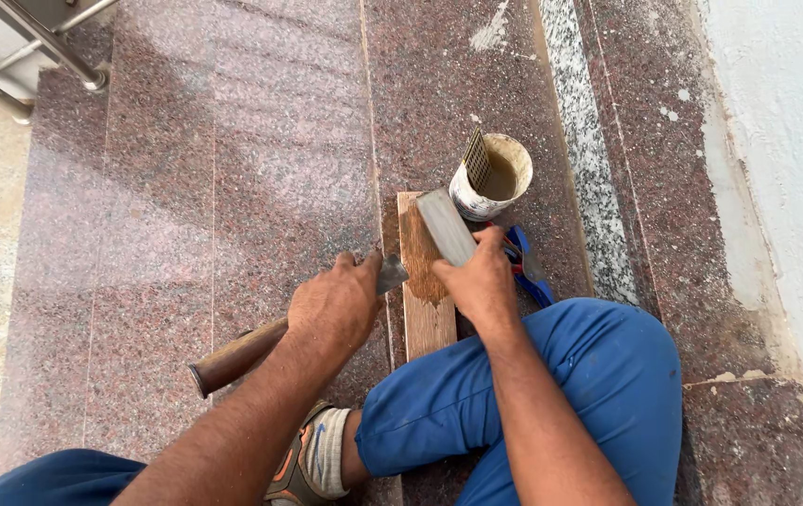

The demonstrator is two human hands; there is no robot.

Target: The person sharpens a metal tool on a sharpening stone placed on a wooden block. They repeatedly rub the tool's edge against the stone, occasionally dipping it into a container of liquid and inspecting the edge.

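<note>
1. Left hand point(334, 305): closed around a wooden-handled tool point(261, 345). Handle runs down-left past the wrist; the metal blade end point(392, 274) pokes out past the thumb toward the board.
2. Blade tip sits at the left edge of the wooden board point(427, 323), touching or just beside it; can't tell which.
3. Right hand point(481, 281): fingers wrapped around the lower end of a flat grey rectangular block point(446, 226), gripping it firmly. Block is tilted, its upper end pointing up-left.
4. The block lies across the top part of the board, over a wet brown patch point(420, 258) on the wood. Lower part of the board is dry and paler.
5. Board lies lengthwise on the granite floor point(232, 169), between the two hands, its near end by the person's knee.
6. Small white cup point(493, 178) stands just beyond the top of the board, with brownish liquid inside. A notched spreader point(476, 159) leans inside it, against the rim.
7. Blue-handled tool point(528, 267) lies on the floor just right of the right hand, partly hidden by it.
8. Person sits on the floor, in blue trousers point(561, 394); one shoe point(303, 464) shows at bottom centre.
9. White wall point(786, 141) to the right, with pale splatter on the floor near it. Metal railing point(36, 47) top-left.
</note>
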